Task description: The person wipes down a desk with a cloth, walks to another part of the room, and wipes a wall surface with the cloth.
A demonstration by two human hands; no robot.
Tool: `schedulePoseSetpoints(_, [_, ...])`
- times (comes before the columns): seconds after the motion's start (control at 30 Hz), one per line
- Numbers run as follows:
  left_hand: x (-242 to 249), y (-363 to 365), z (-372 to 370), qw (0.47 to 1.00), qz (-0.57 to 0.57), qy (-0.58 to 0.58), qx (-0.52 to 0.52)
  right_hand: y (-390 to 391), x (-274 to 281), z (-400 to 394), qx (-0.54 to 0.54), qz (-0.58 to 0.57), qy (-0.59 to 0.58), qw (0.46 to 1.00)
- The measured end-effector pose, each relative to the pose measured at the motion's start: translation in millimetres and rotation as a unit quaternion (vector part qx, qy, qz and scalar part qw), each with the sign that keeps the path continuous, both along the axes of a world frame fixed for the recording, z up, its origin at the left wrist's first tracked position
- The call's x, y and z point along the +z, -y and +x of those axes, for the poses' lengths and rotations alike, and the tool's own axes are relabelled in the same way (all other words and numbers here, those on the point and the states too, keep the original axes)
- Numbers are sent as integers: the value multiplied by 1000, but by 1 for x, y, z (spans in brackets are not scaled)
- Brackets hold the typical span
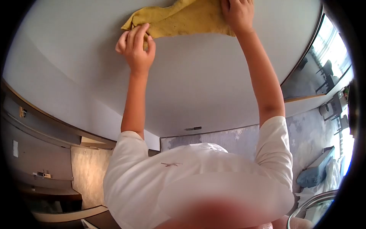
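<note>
A mustard-yellow cloth [183,19] lies spread against a broad white surface [198,84] at the top of the head view. My left hand [135,45] is closed around the cloth's near left edge, bunching it between the fingers. My right hand [238,15] rests on the cloth's right end with its fingers curled onto the fabric; the fingertips are cut off by the frame's top edge. Both bare arms stretch out from my white T-shirt [171,179].
Grey cabinets and a ledge [42,126] run along the left. A dark window panel [316,65] with chairs beyond it is at the right. A blue cushion [314,175] and a curved metal rim [309,204] sit at the lower right.
</note>
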State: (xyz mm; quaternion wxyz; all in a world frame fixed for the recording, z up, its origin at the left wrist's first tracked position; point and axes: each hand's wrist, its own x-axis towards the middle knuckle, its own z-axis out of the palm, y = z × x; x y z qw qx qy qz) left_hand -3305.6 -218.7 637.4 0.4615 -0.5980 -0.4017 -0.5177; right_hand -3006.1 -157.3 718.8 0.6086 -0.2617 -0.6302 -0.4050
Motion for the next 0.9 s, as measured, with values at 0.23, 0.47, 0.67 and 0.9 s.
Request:
schedulePoseSetpoints(0.23, [14, -4, 13, 997, 0, 56, 44, 21, 6, -11, -73, 52, -4, 996])
schedulePoseSetpoints(0.47, [25, -3, 4, 997, -2, 25, 72, 22, -10, -7, -71, -40, 30, 996])
schedulePoseSetpoints(0.67, [35, 3, 15, 993, -64, 26, 93, 71, -32, -36, -174, -165, 5, 971])
schedulePoseSetpoints(0.9, [43, -6, 43, 992, -87, 89, -13, 66, -30, -51, -131, -205, -41, 969])
